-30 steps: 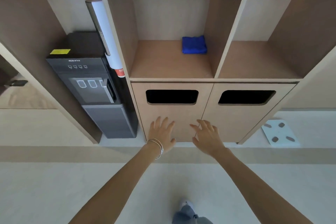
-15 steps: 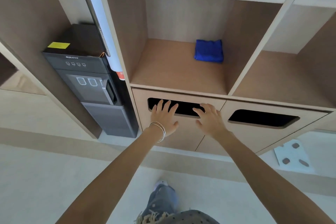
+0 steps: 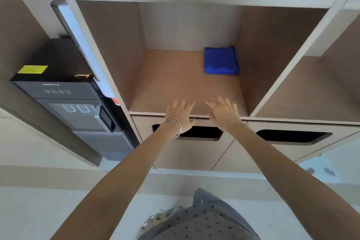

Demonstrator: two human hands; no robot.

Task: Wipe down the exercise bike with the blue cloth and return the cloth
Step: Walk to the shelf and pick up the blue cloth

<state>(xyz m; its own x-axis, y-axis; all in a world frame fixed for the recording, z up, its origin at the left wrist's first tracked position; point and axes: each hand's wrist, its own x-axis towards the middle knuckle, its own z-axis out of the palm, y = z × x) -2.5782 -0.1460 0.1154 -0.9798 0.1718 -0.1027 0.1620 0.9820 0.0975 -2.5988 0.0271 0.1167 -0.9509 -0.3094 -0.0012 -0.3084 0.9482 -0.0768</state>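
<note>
A folded blue cloth (image 3: 221, 60) lies at the back right of a wooden shelf compartment (image 3: 175, 84). My left hand (image 3: 180, 114), with thin bracelets at the wrist, hovers at the compartment's front edge with fingers spread and nothing in it. Beside it my right hand (image 3: 225, 113) is also spread and empty, reaching over the same edge, well short of the cloth. The exercise bike is not in view.
A black water dispenser (image 3: 64, 93) stands in the bay to the left. Below the shelf are two cabinet doors with dark slot handles (image 3: 202, 132). Another open compartment (image 3: 311, 93) lies to the right. A white scale (image 3: 319, 169) sits on the floor at right.
I have stepped closer to the shelves. Both hands have risen from in front of the lower cabinet doors to the front edge of the cloth's compartment.
</note>
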